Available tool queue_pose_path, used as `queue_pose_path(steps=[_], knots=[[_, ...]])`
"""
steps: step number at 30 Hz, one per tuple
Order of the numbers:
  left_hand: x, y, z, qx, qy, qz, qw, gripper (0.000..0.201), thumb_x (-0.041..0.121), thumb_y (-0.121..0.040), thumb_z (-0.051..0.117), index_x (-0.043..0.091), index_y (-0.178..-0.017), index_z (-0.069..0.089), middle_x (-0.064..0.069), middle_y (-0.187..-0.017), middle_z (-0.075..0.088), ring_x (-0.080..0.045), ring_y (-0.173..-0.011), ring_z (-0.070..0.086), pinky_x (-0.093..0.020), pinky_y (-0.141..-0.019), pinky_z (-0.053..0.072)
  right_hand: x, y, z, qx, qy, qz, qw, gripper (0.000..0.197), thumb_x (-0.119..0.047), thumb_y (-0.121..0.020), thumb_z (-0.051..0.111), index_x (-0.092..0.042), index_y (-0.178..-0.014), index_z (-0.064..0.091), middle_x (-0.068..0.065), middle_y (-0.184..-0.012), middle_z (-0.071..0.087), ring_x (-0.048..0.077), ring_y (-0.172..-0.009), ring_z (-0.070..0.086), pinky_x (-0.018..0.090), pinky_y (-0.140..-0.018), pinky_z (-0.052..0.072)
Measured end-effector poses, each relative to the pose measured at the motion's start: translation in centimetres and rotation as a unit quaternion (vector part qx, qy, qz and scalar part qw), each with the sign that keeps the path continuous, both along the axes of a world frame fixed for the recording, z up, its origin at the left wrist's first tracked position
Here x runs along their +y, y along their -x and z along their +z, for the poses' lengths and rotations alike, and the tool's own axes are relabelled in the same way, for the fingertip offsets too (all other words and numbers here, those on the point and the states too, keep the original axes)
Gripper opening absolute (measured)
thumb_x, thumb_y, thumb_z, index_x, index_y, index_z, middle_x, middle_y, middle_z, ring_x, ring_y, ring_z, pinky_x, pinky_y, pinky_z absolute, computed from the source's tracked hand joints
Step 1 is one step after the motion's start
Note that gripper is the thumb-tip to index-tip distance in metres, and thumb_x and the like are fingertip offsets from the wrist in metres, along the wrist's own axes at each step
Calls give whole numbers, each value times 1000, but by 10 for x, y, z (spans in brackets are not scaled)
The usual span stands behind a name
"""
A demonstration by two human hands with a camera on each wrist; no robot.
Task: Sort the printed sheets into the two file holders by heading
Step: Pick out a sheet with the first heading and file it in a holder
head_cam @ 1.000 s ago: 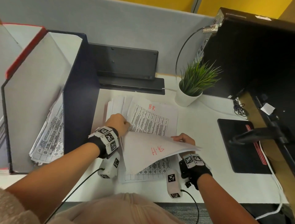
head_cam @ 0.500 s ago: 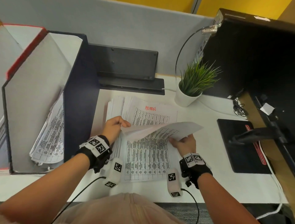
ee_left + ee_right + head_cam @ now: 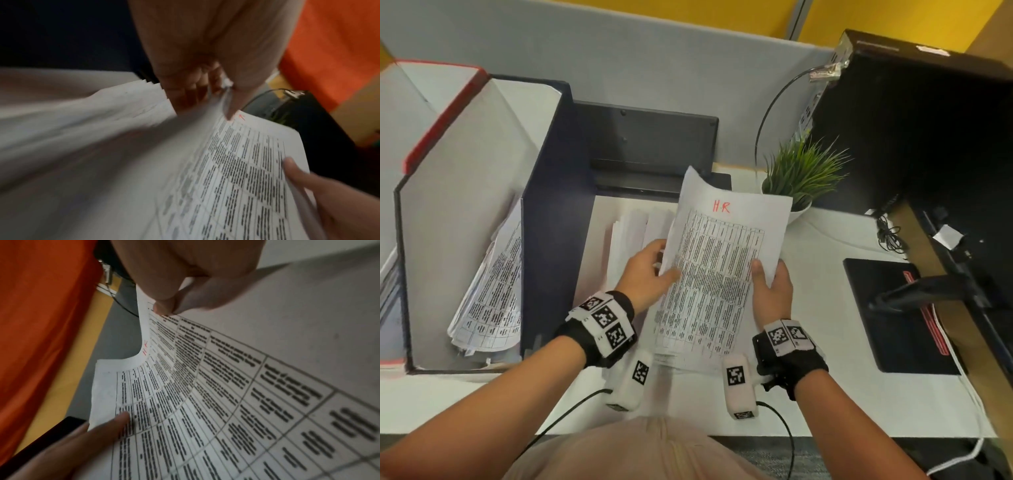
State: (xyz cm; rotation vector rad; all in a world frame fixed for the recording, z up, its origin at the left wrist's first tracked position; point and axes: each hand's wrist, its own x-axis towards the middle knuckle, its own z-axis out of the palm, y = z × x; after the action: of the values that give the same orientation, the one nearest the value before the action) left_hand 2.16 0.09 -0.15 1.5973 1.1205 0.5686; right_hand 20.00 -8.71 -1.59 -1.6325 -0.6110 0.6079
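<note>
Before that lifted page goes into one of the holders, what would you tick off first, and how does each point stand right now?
1. Heading readable: ok. The lifted sheet shows a red "HR" at its top.
2. Held on both sides: ok. The left hand pinches the left edge, the right hand the right edge.
3. Only one sheet picked up: cannot tell; the edge is blurred in the left wrist view.
4. Which holder takes HR: cannot tell; no label shows on the blue file holder or the red-edged file holder.
5. Room in the blue file holder: ok; sheets already lean inside, with space left.
</note>
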Motion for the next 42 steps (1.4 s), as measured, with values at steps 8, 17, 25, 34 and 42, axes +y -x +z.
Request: queue_pose_path(steps=[8,17,25,34,42], knots=[[-2,-3,52,-149,-191,96,966,28,7,-87,60,21,-109,48,11,-103,62,-3,-94,62,-17,-79,51,14,5,66,-30,-191,-5,981,25,-13,-93,54,-28,-113,51,-16,-110,61,-4,-105,60,10,-86,48],[-7,-7,43,-139,-128,138,972,24,13,-90,58,15,-114,58,10,-100,64,-5,-94,63,-28,-84,54,12,22,60,27,-128,5,991,31,-14,-87,64,-13,-117,57,-4,-107,66,6,-103,63,25,-90,53],[-7,3,16,-75,-95,101,987,25,18,-89,60,13,-114,57,7,-105,65,1,-94,62,-18,-82,51,3,29,35,-16,-47,41,998,36,-11,-85,65,-10,-120,56,-4,-109,64,13,-107,61,30,-94,50],[0,10,53,-77,-102,148,981,8,15,-89,61,8,-87,65,0,-73,63,-7,-64,55,-15,-59,45,21,29,60,-18,-87,50,995,33,-14,-86,64,-18,-118,55,-16,-102,61,-14,-89,59,6,-78,47],[16,94,159,-37,-166,178,969,29,20,-85,67,-6,-75,57,-14,-62,54,-13,-51,45,-26,-50,42,34,39,86,-56,-129,201,969,34,-28,-72,69,-32,-102,53,-4,-92,65,5,-81,64,16,-74,54]])
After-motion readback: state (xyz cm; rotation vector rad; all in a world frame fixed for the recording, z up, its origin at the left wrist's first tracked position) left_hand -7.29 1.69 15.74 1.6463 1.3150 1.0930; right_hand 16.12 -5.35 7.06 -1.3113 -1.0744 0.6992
